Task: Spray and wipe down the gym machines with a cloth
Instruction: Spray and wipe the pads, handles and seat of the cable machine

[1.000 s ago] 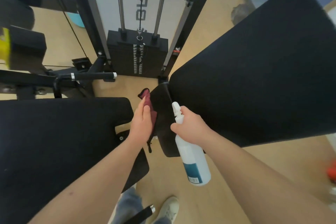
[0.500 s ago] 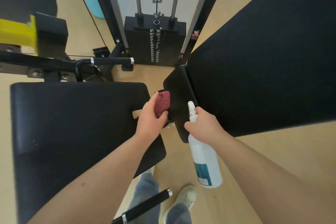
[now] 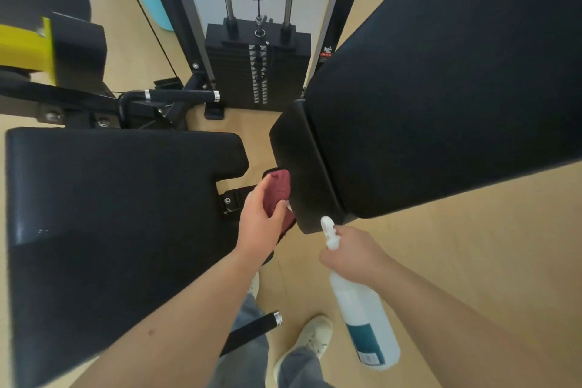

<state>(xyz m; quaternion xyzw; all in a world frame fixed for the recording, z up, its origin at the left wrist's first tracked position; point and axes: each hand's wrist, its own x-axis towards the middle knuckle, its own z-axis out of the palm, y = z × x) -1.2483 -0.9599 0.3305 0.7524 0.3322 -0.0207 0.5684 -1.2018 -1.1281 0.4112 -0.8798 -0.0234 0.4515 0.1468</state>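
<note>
Views: one wide-angle camera, worn on the person's head.
Position: standing height, over the gap between the seat pad (image 3: 110, 214) and the large angled pad (image 3: 441, 88).
Facing: forward and steeply down. The weight stack (image 3: 258, 72) is at the top, and the wooden floor (image 3: 456, 246) and a shoe (image 3: 310, 340) are at the bottom.
Nearness: close. Both forearms rise from the bottom edge, with the left hand (image 3: 258, 224) and right hand (image 3: 352, 255) mid-frame.
Lens: straight edges bow near the borders.

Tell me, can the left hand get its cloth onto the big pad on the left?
Probably yes. The left hand holds the cloth right beside that pad's edge, the forearm passes above the pad, and nothing stands between them.
</note>
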